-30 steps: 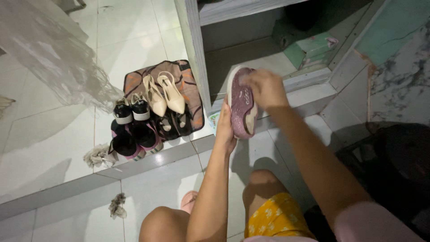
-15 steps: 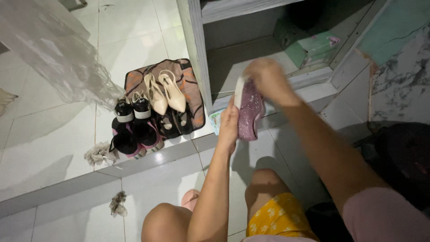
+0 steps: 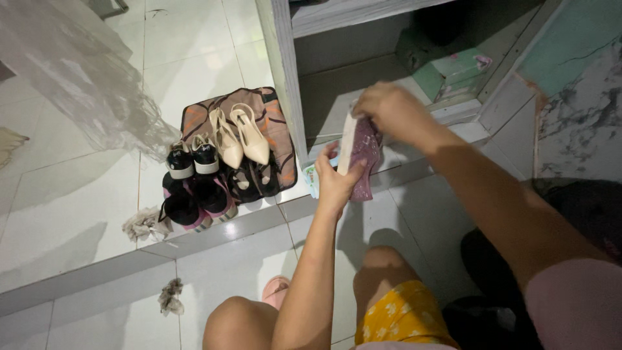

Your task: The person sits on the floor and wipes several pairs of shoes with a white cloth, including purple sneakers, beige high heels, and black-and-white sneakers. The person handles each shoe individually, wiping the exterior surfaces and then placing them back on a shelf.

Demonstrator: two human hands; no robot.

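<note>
While the person crouches on the tiled floor (image 3: 78,214), both hands are busy with 1 glittery pink shoe (image 3: 361,162), held up in the air just in front of the open grey cabinet (image 3: 285,84). The left hand (image 3: 338,178) is wrapped around the lower part of the shoe from the side, fingers closed on it. The right hand (image 3: 389,110) is clamped over the top end, gripping it from above. The shoe is turned almost edge-on, pale sole edge facing left, so it looks to me like the step in hand is turning or inspecting it, maybe wiping it, though I can't make out any cloth in the grip.

Off to the left, a patterned mat (image 3: 194,116) carries the other pairs: 2 beige slingback heels (image 3: 240,136), 2 black-and-white sneakers (image 3: 192,159), plus darker shoes in front of them that are hard to make out.

Judging only from this, any next move needs both hands to keep a firm hold while the shoe rotates, because it's glossy and being held by its ends. A crumpled rag (image 3: 144,223) lies near the step edge.
</note>
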